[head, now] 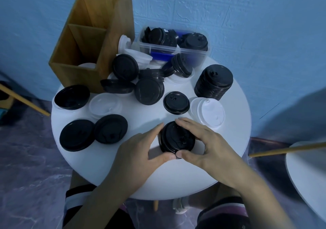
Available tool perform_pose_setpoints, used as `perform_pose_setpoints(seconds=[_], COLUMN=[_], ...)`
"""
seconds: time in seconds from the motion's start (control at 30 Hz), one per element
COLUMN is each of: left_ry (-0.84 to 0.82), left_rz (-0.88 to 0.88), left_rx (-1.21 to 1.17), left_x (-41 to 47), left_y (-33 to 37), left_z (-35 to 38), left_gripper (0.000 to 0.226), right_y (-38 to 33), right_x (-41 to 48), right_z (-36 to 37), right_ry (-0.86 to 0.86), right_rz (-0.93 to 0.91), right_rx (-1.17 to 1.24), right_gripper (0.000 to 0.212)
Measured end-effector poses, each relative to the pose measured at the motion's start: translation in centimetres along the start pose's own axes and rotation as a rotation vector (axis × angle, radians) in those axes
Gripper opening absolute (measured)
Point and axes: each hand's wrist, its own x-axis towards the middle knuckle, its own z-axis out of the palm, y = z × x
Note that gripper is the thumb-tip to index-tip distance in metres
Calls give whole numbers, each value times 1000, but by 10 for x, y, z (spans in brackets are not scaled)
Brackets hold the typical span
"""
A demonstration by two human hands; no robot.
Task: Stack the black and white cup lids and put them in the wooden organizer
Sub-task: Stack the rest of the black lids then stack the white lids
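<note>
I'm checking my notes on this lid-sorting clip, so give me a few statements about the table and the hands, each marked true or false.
1. The left hand and the right hand both hold a short stack of black lids near the front of the white table. True.
2. The wooden organizer stands at the table's back right. False: it stands at the back left.
3. The clear tub holds only white lids. False: black lids show in it.
4. A tall stack of black lids stands on the table's right side. True.
5. A white lid lies in the organizer's nearest compartment. True.
</note>
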Motion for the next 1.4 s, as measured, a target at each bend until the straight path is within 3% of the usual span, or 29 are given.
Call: perform_pose_setpoints(seconds=[0.13,0.53,0.93,1.4], left_ry=[-20,-138,-154,-88], left_rz=[-13,-82,-65,-4], left_rx=[61,125,158,180], left_x=[-1,1,3,1], left_y=[3,10,12,1], left_z=[-3,-3,-5,0], left_gripper=[70,95,89,89], right_y=[-3,-9,-11,-21], right_x=[1,1,4,4], right_z=[0,-5,-15,-11], right_ry=[-16,-9,-144,-120], right_rz=[-5,-14,-45,-63], right_rx=[-44,-133,-205,-387], right_gripper=[74,71,73,71])
